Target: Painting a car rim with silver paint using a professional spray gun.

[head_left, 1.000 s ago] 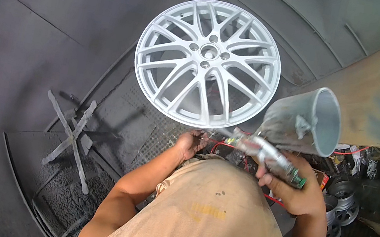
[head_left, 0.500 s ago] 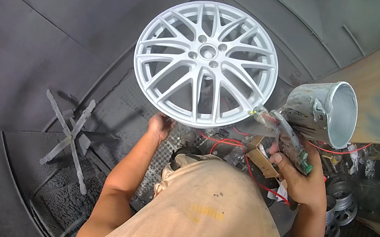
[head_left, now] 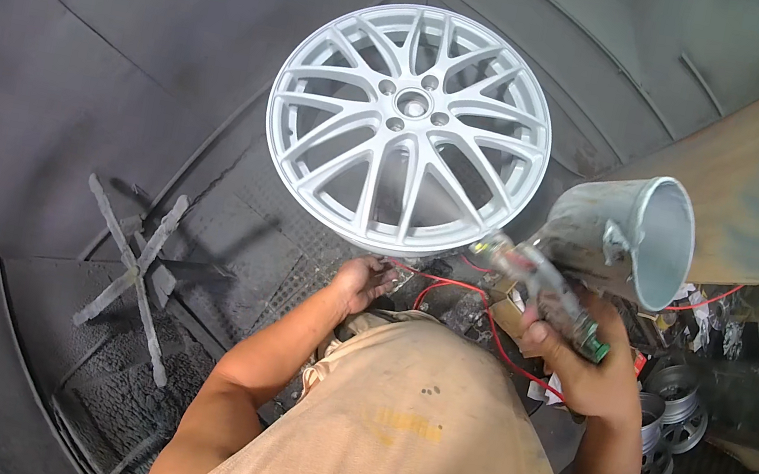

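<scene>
A white multi-spoke car wheel rim (head_left: pixel 406 145) lies face up in front of me, with a round hub hole and bolt holes at its centre. What holds it up is hidden beneath it. My right hand (head_left: pixel 582 354) grips a spray gun (head_left: pixel 542 291) with a paint-smeared grey cup (head_left: pixel 595 224). The gun's nozzle points at the near right edge of the rim, a short way off, and the gun is slightly blurred. My left hand (head_left: pixel 364 285) is just below the near edge, fingers curled loosely apart and holding nothing. Whether its fingertips touch the rim is unclear.
A grey cross-shaped stand (head_left: pixel 135 270) is at the left. A red hose (head_left: pixel 453 282) runs between my body and the rim, past a small cardboard box (head_left: pixel 508 313). More wheels (head_left: pixel 672 421) are stacked at the right. Grey walls (head_left: pixel 110 37) and a tan panel (head_left: pixel 743 190) surround the area.
The rim has turned counter-clockwise. My left hand has moved right along its near edge, away from the rim's underside. The spray gun has shifted slightly left and down in my right hand.
</scene>
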Demonstrator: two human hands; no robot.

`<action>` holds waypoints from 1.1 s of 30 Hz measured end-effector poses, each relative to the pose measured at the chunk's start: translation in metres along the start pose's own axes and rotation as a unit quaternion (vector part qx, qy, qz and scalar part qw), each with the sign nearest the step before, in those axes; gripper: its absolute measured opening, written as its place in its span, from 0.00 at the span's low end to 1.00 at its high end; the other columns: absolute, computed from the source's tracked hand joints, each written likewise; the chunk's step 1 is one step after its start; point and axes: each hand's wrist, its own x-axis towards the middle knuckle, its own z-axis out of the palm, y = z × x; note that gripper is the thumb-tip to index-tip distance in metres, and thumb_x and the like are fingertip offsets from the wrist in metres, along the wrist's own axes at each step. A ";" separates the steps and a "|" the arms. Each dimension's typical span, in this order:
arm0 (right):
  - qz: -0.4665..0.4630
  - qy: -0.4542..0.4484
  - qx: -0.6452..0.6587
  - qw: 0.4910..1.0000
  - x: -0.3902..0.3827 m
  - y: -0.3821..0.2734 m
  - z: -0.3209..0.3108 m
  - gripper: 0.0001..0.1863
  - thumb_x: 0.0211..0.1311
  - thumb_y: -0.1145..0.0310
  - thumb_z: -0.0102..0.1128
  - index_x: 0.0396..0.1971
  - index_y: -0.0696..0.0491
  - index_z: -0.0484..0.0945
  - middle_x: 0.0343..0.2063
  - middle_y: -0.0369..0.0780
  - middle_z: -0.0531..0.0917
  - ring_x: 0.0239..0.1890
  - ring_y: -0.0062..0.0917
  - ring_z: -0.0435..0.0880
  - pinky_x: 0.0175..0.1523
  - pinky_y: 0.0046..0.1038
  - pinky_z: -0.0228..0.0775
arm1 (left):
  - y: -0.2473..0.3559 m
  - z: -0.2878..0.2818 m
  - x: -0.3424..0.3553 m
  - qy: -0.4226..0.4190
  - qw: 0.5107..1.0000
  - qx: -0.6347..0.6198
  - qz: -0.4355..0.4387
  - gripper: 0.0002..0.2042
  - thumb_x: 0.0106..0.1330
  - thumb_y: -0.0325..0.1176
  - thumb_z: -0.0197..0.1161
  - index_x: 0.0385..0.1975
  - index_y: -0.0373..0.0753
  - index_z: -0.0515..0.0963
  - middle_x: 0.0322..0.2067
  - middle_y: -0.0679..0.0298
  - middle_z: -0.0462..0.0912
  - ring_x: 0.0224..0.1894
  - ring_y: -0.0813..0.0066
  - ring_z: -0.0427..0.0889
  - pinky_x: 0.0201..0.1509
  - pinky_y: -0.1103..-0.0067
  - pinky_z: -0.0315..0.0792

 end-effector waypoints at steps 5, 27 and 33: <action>-0.018 0.071 -0.002 0.997 0.002 0.004 -0.012 0.16 0.65 0.70 0.70 0.49 0.63 0.83 0.37 0.42 0.87 0.44 0.26 0.84 0.54 0.29 0.74 | 0.025 -0.029 0.018 0.030 0.993 -0.075 0.087 0.10 0.68 0.24 0.48 0.44 0.33 0.74 0.39 0.57 0.78 0.41 0.63 0.79 0.49 0.67 0.78; 0.073 -0.123 0.028 0.989 0.003 0.007 -0.064 0.19 0.65 0.73 0.67 0.54 0.62 0.80 0.39 0.39 0.87 0.41 0.21 0.82 0.51 0.26 0.74 | -0.001 0.020 0.038 0.023 0.997 -0.049 0.056 0.11 0.70 0.26 0.47 0.47 0.33 0.74 0.48 0.55 0.78 0.53 0.58 0.80 0.61 0.63 0.75; -0.009 -0.140 0.064 0.988 0.012 0.024 -0.057 0.18 0.65 0.73 0.67 0.53 0.63 0.81 0.37 0.39 0.87 0.41 0.21 0.83 0.50 0.27 0.75 | 0.025 -0.022 0.071 0.065 0.978 -0.112 0.165 0.14 0.71 0.27 0.47 0.52 0.38 0.76 0.47 0.60 0.81 0.46 0.64 0.79 0.51 0.67 0.76</action>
